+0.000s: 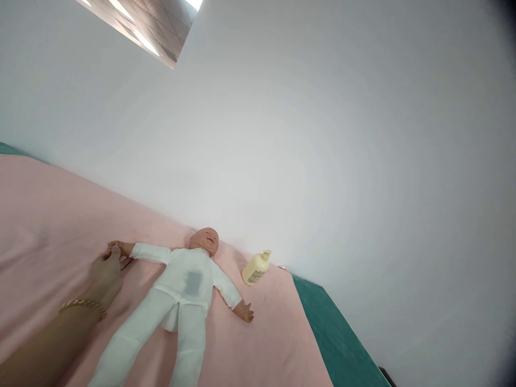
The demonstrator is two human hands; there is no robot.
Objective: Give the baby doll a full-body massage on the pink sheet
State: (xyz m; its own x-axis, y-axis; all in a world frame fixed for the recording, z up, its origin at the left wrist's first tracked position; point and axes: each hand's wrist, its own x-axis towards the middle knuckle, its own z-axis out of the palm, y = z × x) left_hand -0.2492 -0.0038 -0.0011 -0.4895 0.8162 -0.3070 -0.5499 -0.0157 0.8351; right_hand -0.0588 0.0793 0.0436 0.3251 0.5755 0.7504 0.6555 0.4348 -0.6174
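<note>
One hand (105, 275), the left, with a gold chain bracelet (84, 306) at the wrist, is seen closed lightly around the small hand of a baby doll in a white cloth suit (177, 293). The doll is laid face up on a pink blanket (48, 226), its long axis running beside the forearm, its body just right of the hand. A cream plastic pump bottle (256, 268) is seen farther right. The right hand is not shown.

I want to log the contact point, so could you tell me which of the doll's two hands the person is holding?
The doll's hand at picture-left, gripped by the person's left hand; the doll's other hand lies free on the pink blanket.
</note>
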